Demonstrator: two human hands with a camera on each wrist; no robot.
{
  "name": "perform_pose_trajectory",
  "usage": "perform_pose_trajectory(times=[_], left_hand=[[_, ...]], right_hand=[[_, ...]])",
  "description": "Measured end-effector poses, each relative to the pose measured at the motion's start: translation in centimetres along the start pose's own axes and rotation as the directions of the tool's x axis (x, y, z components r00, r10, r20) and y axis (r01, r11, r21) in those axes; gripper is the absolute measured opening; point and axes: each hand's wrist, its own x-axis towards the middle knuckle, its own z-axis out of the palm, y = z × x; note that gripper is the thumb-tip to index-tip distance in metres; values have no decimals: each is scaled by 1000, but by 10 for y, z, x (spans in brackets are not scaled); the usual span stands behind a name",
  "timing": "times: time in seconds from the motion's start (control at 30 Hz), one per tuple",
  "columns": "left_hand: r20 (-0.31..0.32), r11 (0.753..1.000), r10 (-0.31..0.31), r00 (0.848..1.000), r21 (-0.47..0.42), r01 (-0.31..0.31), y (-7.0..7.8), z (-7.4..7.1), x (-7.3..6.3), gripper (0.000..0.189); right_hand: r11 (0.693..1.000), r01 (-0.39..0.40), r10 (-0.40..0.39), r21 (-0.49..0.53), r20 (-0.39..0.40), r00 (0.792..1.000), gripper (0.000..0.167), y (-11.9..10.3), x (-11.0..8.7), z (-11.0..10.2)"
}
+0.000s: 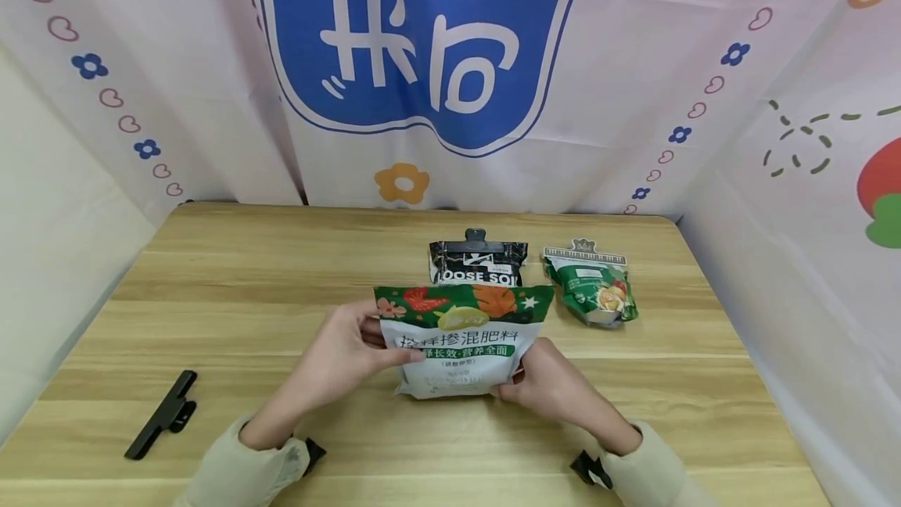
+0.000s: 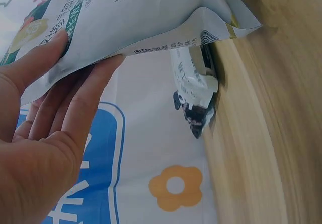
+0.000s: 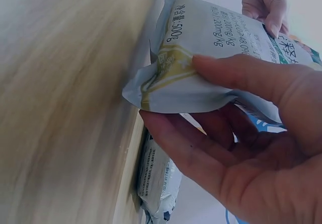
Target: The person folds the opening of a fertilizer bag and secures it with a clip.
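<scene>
A white fertilizer bag (image 1: 457,374) with a green, leaf-patterned top band stands upright over the middle of the table, its printed front toward me. My left hand (image 1: 355,343) grips its left side, thumb across the front and fingers behind, as the left wrist view also shows. Low on the right side, my right hand (image 1: 545,382) holds the bag near its bottom corner. In the right wrist view the thumb (image 3: 241,75) lies on the printed face and the fingers are underneath. The bag's bottom edge is close over the wood.
Behind the bag lies a black soil bag (image 1: 479,263) with a black clip (image 1: 475,239) on top. Right of it is a green pouch (image 1: 594,292) with a metal clip (image 1: 584,251). A loose black sealing clip (image 1: 165,413) lies at the left. Printed curtains (image 1: 338,163) hang behind the table.
</scene>
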Motion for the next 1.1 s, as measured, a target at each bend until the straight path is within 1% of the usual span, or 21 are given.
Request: perform_pose_trajectory(times=[0.1, 0.23, 0.33, 0.4, 0.47, 0.57, 0.63, 0.7, 0.77, 0.83, 0.9, 0.97, 1.03, 1.1], left_hand=[[17, 1000, 25, 1000, -9, -24, -3, 2, -2, 46], [32, 998, 58, 998, -19, -58, -5, 3, -5, 42], [63, 997, 74, 995, -30, -72, -5, 2, -6, 39], [87, 997, 78, 993, -28, -76, -5, 1, -7, 40], [104, 997, 80, 991, -14, -79, -6, 0, -8, 42], [103, 997, 70, 992, 7, -71, -7, -1, -9, 43], [94, 998, 60, 994, 18, -62, -8, -1, -9, 46], [81, 998, 45, 996, 35, -48, -9, -1, -9, 47], [69, 998, 31, 997, 51, -35, -10, -1, -9, 49], [55, 998, 15, 998, 65, -18, -11, 0, -10, 50], [47, 997, 10, 999, 72, -14, -10, 0, -10, 50], [40, 997, 11, 999, 70, -14, -10, 1, -10, 47], [40, 997, 30, 999, 65, -32, -9, 2, -10, 44], [37, 996, 55, 998, 65, -57, -7, 3, -9, 41]], right_hand=[[1000, 18, -18, -13, 3, 1000, 55, 1, -1, 0], [998, 34, -35, -44, -9, 999, 57, 2, -2, 1], [997, 46, -47, -59, -15, 999, 59, 3, -3, 2], [997, 45, -46, -54, -3, 999, 59, 4, -3, 3], [999, 30, -29, -45, 20, 999, 58, 5, -3, 2], [1000, -19, 20, -21, 66, 998, 53, 7, -3, -2], [999, -43, 44, -9, 85, 995, 57, 8, -4, -6], [999, -51, 49, 14, 86, 995, 63, 7, -4, -11], [998, -37, 33, 57, 72, 997, 72, 6, -4, -16], [994, -21, 17, 107, 42, 999, 74, 4, -3, -21], [990, 3, -3, 145, 1, 1000, 68, 3, -3, -25], [989, 20, -13, 147, -52, 999, 60, 1, -3, -27], [988, 51, -35, 148, -104, 994, 52, -2, -2, -29], [983, 97, -74, 153, -153, 986, 44, -5, -1, -29]])
